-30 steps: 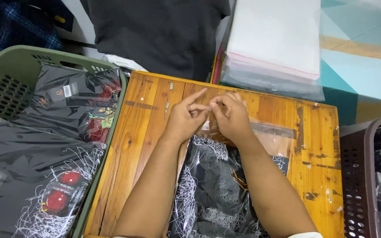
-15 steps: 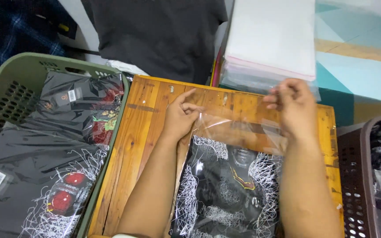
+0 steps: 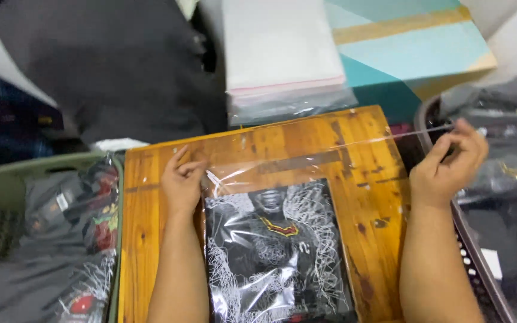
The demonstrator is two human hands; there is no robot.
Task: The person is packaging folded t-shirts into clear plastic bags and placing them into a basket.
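Note:
A folded black shirt with a white and red print [image 3: 279,251] lies in a clear plastic bag [image 3: 282,164] on a wooden board [image 3: 145,239]. My left hand [image 3: 182,182] presses the top left corner of the bag's flap against the board. My right hand [image 3: 447,164] is off to the right, above the brown basket, pinching a thin clear strip [image 3: 390,136] that stretches from the bag's flap to my fingers.
A green basket [image 3: 7,179] of bagged black shirts stands at the left. A brown basket [image 3: 480,269] with more bagged shirts is at the right. A stack of clear bags [image 3: 282,54] lies behind the board, beside a dark garment [image 3: 109,66] and a teal box [image 3: 408,54].
My hands were together at the top of the bag. My right hand has moved far to the right, drawing the thin strip off the flap, while the left stays on the flap. The view shifted.

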